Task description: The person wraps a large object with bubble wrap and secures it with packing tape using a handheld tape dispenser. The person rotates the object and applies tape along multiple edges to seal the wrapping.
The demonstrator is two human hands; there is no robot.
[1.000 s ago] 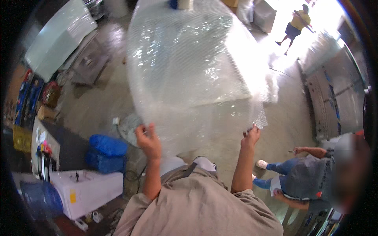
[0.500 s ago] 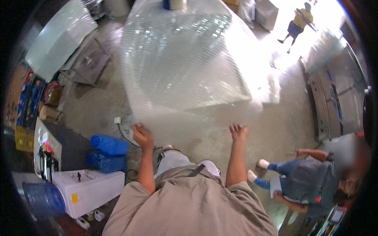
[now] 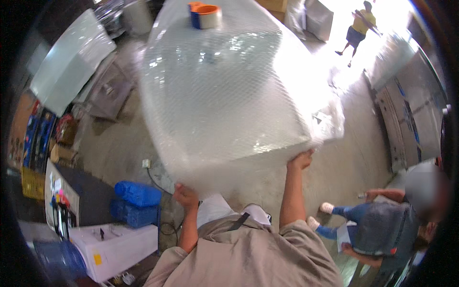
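Observation:
A large, flat-topped piece draped in clear bubble wrap [image 3: 215, 91] takes up the middle in front of me. At its near left corner, my left hand [image 3: 185, 196] is closed on the loose edge of the wrap. My right hand [image 3: 300, 160] grips the wrap by the near right corner, its fingers curled under the plastic. Between the two hands the sheet hangs slack and blurred. On top, toward the far end, stands an orange and blue tape dispenser [image 3: 205, 16] with a wide roll.
Blue jerrycans [image 3: 137, 193] and a white water dispenser [image 3: 114, 246] stand at my left. A person [image 3: 377, 225] in a dark shirt is close on my right, holding something white. Another person [image 3: 359, 31] stands in the bright doorway. Wrapped panels [image 3: 411, 115] line the right side.
My left hand has come nearer to me, drawing the wrap's edge along. My right hand, spread before, has moved slightly right and closed on the wrap. The tape dispenser shows more fully.

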